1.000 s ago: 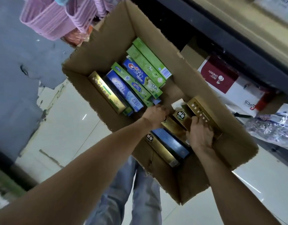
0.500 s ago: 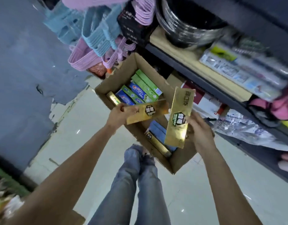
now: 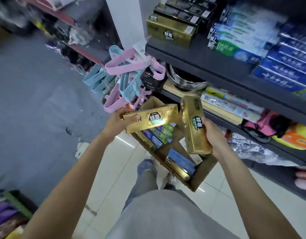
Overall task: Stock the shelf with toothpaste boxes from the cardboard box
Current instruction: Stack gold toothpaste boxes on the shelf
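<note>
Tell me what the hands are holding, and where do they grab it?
Each hand holds a gold toothpaste box. The left hand grips the left end of its box. The right hand grips the lower half of its box.

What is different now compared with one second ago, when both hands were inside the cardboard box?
Both hands came up out of the cardboard box. The left hand now holds one gold toothpaste box, the right hand another gold box. The green and blue boxes stayed inside.
</note>
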`<action>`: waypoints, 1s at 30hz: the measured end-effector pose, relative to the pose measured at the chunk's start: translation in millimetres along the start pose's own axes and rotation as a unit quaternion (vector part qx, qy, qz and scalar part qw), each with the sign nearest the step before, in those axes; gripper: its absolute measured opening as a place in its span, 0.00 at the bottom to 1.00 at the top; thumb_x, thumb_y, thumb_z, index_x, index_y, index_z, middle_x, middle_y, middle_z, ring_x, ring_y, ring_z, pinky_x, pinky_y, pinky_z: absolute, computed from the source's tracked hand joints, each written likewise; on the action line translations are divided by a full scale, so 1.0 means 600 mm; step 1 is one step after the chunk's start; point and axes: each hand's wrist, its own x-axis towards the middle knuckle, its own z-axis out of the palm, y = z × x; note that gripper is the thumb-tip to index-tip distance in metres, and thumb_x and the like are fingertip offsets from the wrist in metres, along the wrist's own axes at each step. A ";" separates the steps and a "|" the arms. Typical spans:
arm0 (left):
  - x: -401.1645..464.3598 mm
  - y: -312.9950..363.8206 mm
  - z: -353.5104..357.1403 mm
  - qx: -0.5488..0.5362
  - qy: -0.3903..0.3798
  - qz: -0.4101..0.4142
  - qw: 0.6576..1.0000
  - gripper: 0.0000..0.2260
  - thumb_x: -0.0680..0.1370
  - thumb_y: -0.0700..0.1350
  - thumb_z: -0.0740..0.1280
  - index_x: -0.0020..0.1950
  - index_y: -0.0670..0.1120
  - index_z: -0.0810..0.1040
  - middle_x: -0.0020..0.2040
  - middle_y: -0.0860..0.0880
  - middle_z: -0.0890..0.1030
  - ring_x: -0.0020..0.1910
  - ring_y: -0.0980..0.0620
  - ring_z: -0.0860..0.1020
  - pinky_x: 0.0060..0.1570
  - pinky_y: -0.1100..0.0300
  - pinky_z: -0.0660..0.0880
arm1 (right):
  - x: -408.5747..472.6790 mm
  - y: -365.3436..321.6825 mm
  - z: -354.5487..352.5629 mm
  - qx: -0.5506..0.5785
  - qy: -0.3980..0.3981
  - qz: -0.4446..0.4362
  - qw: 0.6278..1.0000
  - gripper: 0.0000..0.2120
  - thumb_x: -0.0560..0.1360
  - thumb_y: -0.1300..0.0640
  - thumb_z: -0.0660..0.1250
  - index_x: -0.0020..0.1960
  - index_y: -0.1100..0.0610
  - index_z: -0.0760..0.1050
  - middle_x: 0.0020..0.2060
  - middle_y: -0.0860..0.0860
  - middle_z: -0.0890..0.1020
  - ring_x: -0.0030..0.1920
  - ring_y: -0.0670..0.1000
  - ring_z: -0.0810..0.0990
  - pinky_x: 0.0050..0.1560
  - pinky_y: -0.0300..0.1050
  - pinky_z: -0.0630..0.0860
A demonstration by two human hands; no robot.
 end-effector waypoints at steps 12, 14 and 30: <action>0.155 0.127 -0.120 0.063 0.020 0.096 0.993 0.24 0.65 0.56 0.77 0.55 0.49 0.73 0.48 0.51 0.80 0.47 0.51 0.79 0.49 0.58 0.77 | 0.022 -0.186 0.072 -0.220 -0.011 -0.217 0.951 0.27 0.74 0.55 0.70 0.70 0.52 0.63 0.56 0.48 0.73 0.58 0.50 0.73 0.52 0.43 0.67; 0.176 0.133 -0.136 0.031 0.050 0.091 0.994 0.26 0.65 0.58 0.75 0.56 0.48 0.74 0.49 0.49 0.82 0.50 0.48 0.80 0.53 0.50 0.77 | 0.040 -0.217 0.093 -0.233 0.023 -0.228 0.945 0.25 0.73 0.54 0.71 0.66 0.55 0.65 0.56 0.51 0.74 0.59 0.52 0.74 0.52 0.42 0.66; 0.263 0.177 -0.206 -0.133 0.116 0.078 0.981 0.11 0.75 0.59 0.66 0.44 0.52 0.78 0.43 0.53 0.82 0.44 0.53 0.80 0.50 0.56 0.76 | 0.229 -0.426 0.268 -0.483 0.063 -0.364 0.794 0.26 0.71 0.55 0.72 0.67 0.55 0.71 0.62 0.54 0.77 0.61 0.54 0.75 0.64 0.48 0.70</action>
